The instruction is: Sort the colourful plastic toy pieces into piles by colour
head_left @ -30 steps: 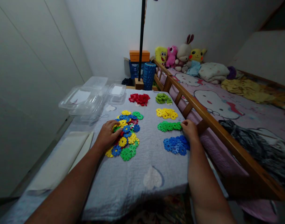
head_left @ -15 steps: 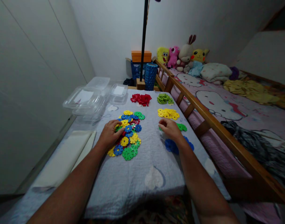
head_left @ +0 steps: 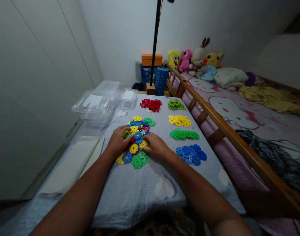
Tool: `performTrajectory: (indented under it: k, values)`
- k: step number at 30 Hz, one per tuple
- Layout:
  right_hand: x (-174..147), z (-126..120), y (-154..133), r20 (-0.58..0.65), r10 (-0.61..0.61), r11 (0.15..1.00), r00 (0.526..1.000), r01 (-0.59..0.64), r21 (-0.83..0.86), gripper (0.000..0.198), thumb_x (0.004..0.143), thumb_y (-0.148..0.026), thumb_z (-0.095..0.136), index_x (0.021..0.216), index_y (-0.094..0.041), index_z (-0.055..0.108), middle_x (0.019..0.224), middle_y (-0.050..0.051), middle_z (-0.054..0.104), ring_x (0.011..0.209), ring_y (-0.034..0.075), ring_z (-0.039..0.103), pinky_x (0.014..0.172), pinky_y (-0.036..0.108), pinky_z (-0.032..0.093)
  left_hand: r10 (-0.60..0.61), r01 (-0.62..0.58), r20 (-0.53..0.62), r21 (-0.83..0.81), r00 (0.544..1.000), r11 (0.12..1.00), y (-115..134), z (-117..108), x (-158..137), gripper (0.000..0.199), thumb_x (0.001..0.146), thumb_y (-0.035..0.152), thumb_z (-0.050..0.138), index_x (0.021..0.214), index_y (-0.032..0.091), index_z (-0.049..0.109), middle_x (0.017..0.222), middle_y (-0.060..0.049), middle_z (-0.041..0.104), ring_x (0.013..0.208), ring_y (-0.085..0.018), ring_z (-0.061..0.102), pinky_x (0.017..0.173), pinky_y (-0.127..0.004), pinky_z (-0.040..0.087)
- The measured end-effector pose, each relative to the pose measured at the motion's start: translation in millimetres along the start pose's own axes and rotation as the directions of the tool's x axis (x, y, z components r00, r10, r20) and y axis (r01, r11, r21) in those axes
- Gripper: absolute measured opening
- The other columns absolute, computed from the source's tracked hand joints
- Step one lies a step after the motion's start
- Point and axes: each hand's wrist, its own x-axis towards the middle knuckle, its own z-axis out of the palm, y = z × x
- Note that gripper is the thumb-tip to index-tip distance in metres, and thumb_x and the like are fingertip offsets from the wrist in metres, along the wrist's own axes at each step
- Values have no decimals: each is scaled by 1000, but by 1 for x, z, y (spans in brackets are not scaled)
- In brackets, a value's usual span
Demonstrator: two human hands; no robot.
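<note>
A mixed pile of flower-shaped plastic discs [head_left: 138, 134] in yellow, blue, green and red lies on the cloth-covered table. At its left edge rests my left hand [head_left: 119, 141], thumb and fingers apart over the discs. My right hand [head_left: 156, 146] reaches in from the other side, its thumb and forefinger apart at a yellow disc [head_left: 143, 144]. Sorted by colour on the right are blue discs [head_left: 191, 154], green discs [head_left: 184, 134] and yellow discs [head_left: 179, 120]. Farther back lie red pieces [head_left: 151, 105] and light green pieces [head_left: 176, 105].
Clear plastic containers [head_left: 95, 105] are stacked at the back left, with a smaller one [head_left: 128, 97] beside them. Folded pale cloth [head_left: 72, 164] lies at the left. A wooden bed rail [head_left: 213, 116] borders the right side. A black pole [head_left: 155, 46] stands behind the table.
My right hand has moved left from the sorted green discs to the mixed pile. The green and blue groups now show fully. My left hand stays at the pile.
</note>
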Motion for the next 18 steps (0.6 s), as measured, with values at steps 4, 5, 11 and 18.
performTrajectory:
  k: [4,5,11,18]
  values:
    - [0,1,4,-34,34,993,999,-30,110,22,80,-20,77,98,-19,64,96,3,63,87,18,54,78,29,41,0,0,-7,2,1000,1000,0,0,-1,38,87,49,58,109,20,69,124,-13,66,120,-31,60,110,-50,45]
    - [0,1,5,-45,43,990,998,-36,137,21,80,-18,76,96,-20,63,95,2,62,85,17,54,76,28,40,-1,1,-6,2,1000,1000,0,0,-1,38,87,49,58,109,20,69,124,-12,66,120,-31,60,110,-50,45]
    - [-1,-1,8,-42,82,966,996,-69,247,17,79,-11,66,90,-21,60,83,-3,60,77,15,53,68,26,37,4,-4,-3,4,1000,1000,-1,1,-1,37,87,49,59,108,20,69,125,-12,66,121,-31,59,110,-50,45]
    - [5,-5,9,-57,0,983,998,11,185,23,76,-10,71,91,-21,59,99,1,60,86,16,53,78,28,43,0,0,-18,-16,1000,1000,-1,2,-1,36,87,49,60,108,22,69,122,-11,67,120,-30,60,110,-49,46]
